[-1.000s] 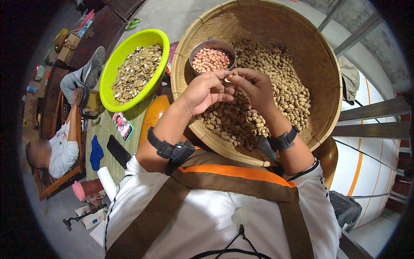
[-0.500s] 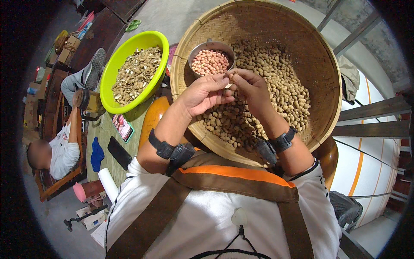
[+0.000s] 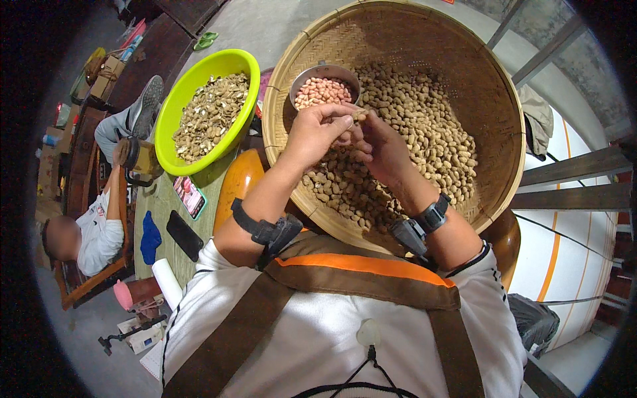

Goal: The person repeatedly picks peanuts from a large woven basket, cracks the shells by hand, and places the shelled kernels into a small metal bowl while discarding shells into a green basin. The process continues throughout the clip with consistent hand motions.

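A wide woven bamboo basket sits in front of me, its bottom heaped with unshelled peanuts. Over the heap my left hand and my right hand meet, fingers bent together. Between their fingertips shows a small tan peanut, pinched and partly hidden. Just beyond my left hand, inside the basket, stands a metal pot full of shelled pink peanut kernels. Left of the basket, a lime-green basin contains broken peanut shells.
On the greenish table lie a lit phone, a dark phone and a blue cloth. An orange, glossy curved object borders the basket. At far left a seated person holds a jug. Wooden bars stand at right.
My left hand has turned over, its back now showing above the pot's near edge. My right hand has shifted slightly down, and its fingers have drawn in below the peanut.
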Available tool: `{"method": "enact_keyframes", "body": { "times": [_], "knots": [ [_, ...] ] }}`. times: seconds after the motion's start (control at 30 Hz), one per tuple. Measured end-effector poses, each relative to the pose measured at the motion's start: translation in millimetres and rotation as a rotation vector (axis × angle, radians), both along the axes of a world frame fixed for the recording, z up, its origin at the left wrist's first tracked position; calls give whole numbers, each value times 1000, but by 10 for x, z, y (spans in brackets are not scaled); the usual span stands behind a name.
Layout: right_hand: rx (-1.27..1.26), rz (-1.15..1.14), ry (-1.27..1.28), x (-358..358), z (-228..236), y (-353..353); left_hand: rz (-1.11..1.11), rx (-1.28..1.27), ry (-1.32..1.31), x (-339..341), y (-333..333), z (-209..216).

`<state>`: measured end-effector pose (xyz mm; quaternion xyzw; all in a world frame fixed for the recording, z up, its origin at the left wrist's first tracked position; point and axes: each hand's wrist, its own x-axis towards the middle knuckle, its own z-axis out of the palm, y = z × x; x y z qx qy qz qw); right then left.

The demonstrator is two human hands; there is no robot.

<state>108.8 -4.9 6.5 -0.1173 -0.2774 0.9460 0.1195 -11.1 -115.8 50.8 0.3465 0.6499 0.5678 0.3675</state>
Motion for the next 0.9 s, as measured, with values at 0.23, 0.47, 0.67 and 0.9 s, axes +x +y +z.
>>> {"method": "enact_keyframes", "body": {
  "times": [0.23,0.47,0.67,0.9],
  "knots": [
    [-25,-21,-66,-5,11,-10,112,31,582,161,-16,128],
    [145,-59,-124,52,105,46,350,77,448,-435,-500,354],
    [222,-80,-132,42,85,55,616,-86,633,-1440,-1261,399],
    [332,-121,-176,40,16,80,673,-314,584,-1533,-2041,545]
  ]
}}
